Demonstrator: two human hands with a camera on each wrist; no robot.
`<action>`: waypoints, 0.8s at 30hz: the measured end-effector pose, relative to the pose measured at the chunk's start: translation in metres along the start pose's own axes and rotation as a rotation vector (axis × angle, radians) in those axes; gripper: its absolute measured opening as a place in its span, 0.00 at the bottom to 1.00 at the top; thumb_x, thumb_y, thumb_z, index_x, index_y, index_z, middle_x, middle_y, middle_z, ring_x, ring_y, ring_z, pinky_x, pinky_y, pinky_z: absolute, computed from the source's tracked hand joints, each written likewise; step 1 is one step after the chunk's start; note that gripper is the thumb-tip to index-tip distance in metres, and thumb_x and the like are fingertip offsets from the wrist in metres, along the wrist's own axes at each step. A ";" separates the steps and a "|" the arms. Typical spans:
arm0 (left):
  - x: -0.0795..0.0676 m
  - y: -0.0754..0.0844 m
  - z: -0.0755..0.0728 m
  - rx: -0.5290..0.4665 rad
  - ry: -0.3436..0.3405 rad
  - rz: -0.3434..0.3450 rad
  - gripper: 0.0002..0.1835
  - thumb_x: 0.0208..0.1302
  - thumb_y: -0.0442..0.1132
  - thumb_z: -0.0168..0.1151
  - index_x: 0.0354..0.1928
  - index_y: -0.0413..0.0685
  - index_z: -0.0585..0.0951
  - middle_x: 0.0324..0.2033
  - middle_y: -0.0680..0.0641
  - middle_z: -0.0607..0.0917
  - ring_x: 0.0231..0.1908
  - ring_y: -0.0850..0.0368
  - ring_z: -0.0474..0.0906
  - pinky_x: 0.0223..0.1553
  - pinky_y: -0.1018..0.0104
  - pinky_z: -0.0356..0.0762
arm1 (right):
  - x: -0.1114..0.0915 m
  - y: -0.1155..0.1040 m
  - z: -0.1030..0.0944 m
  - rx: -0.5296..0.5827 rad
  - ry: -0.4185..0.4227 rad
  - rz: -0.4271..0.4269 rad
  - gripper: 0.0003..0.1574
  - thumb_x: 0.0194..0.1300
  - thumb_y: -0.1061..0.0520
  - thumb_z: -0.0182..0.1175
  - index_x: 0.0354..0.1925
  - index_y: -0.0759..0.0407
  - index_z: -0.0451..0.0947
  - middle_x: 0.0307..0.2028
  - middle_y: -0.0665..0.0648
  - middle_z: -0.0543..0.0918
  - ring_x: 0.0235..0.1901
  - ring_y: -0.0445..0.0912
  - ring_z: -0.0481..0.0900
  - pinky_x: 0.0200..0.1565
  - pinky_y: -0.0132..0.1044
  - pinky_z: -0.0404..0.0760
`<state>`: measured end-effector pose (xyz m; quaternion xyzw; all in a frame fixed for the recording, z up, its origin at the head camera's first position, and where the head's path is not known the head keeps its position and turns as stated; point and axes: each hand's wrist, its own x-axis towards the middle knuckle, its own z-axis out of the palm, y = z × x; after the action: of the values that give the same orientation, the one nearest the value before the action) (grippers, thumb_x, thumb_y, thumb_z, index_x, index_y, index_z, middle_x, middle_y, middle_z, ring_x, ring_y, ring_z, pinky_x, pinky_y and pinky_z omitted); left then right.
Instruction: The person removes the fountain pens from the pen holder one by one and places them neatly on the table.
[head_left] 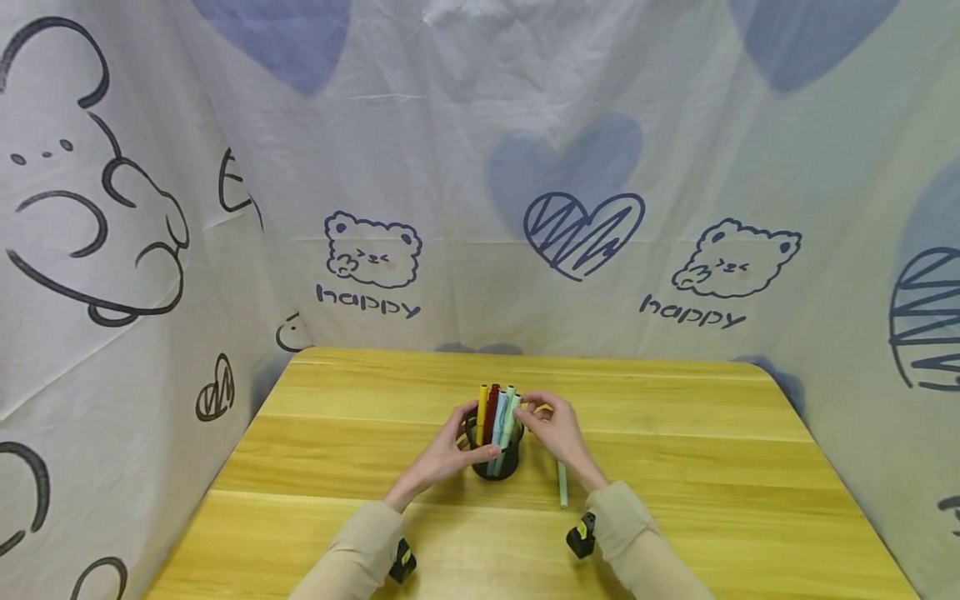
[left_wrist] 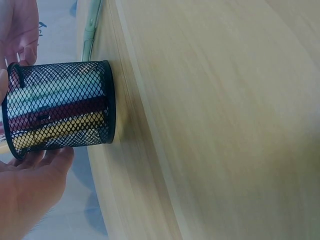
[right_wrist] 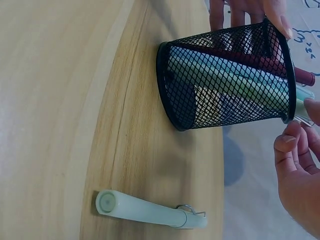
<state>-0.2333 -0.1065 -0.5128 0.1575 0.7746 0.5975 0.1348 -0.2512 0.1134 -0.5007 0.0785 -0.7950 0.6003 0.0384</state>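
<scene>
A black mesh pen holder (head_left: 497, 465) stands upright on the table. My left hand (head_left: 442, 454) grips it from the left, thumb across the front and fingers round the far side. Inside are a yellow pen (head_left: 482, 410), a dark red pen (head_left: 491, 412), a light blue pen (head_left: 499, 417) and light green pens (head_left: 512, 417). At the rim's right side, my right hand (head_left: 556, 427) pinches the upper end of a light green pen (right_wrist: 300, 108) between thumb and fingers. Another light green pen (right_wrist: 145, 210) lies on the table, close to the right forearm.
The wooden table (head_left: 675, 467) reaches back to a white curtain (head_left: 457, 275) printed with hearts and bears. More curtain hangs at both sides. Each sleeve carries a small black wrist camera (head_left: 581, 536) near the cuff.
</scene>
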 end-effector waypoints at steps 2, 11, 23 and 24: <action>0.000 0.000 0.000 -0.002 -0.001 0.000 0.48 0.64 0.46 0.71 0.78 0.47 0.53 0.77 0.37 0.57 0.76 0.32 0.53 0.75 0.35 0.56 | 0.001 0.000 0.001 -0.014 0.002 0.008 0.15 0.66 0.60 0.67 0.49 0.66 0.82 0.36 0.61 0.81 0.27 0.37 0.75 0.27 0.26 0.73; 0.000 -0.001 0.000 0.001 0.003 0.000 0.48 0.64 0.46 0.70 0.78 0.47 0.52 0.77 0.37 0.56 0.77 0.32 0.53 0.75 0.35 0.56 | 0.004 -0.002 0.004 -0.066 0.037 0.051 0.14 0.63 0.55 0.71 0.43 0.63 0.83 0.31 0.55 0.80 0.25 0.39 0.72 0.25 0.27 0.70; 0.000 0.000 0.000 -0.004 0.002 0.006 0.48 0.64 0.46 0.70 0.78 0.46 0.52 0.77 0.37 0.56 0.76 0.32 0.53 0.75 0.35 0.56 | 0.002 -0.006 0.006 -0.074 0.045 0.034 0.10 0.65 0.58 0.68 0.40 0.64 0.81 0.32 0.57 0.81 0.28 0.39 0.74 0.28 0.26 0.72; 0.000 0.000 0.000 -0.005 0.002 0.005 0.48 0.64 0.46 0.71 0.78 0.46 0.52 0.77 0.37 0.56 0.76 0.32 0.53 0.75 0.35 0.56 | 0.002 -0.006 0.006 -0.067 0.046 0.029 0.10 0.65 0.58 0.68 0.40 0.64 0.81 0.33 0.58 0.82 0.28 0.39 0.75 0.28 0.26 0.73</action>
<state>-0.2334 -0.1064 -0.5131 0.1585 0.7728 0.5999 0.1331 -0.2520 0.1059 -0.4966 0.0518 -0.8146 0.5754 0.0505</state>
